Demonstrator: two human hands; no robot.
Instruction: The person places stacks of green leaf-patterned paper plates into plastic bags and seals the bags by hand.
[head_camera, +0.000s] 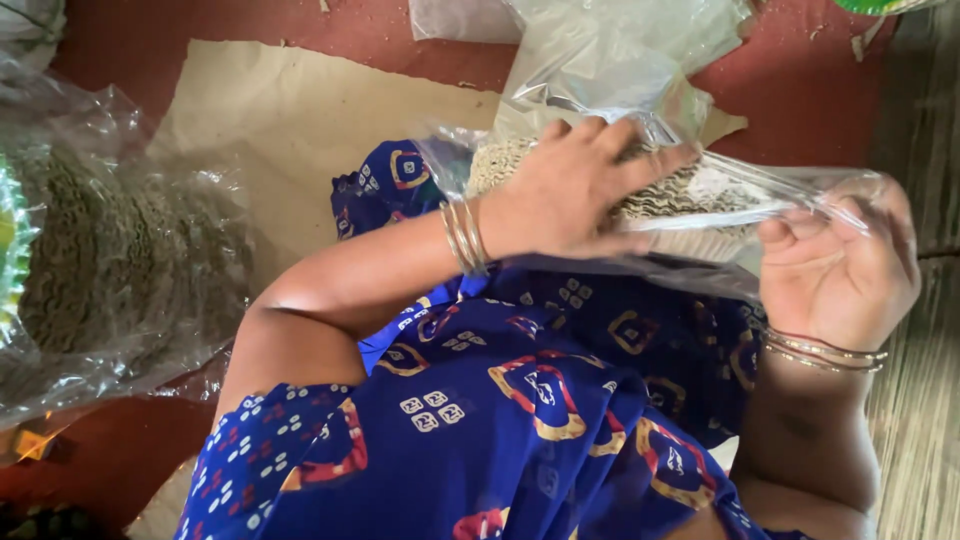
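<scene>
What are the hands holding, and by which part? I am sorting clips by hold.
A clear plastic bag of flat discs: the left hand presses flat on top, and the right hand has its grip on the bag's open end.

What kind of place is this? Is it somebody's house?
Probably a home floor used for packing food by hand. A person sits on a red floor with cardboard spread out, and clear bags of thin round discs lie alongside.

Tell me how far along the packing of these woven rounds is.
Done: a big clear bag of stacked rounds sits at the left. In hand: the left hand presses a stack of rounds inside a clear bag whose open end the right hand holds. Left: that bag is not yet closed.
</scene>
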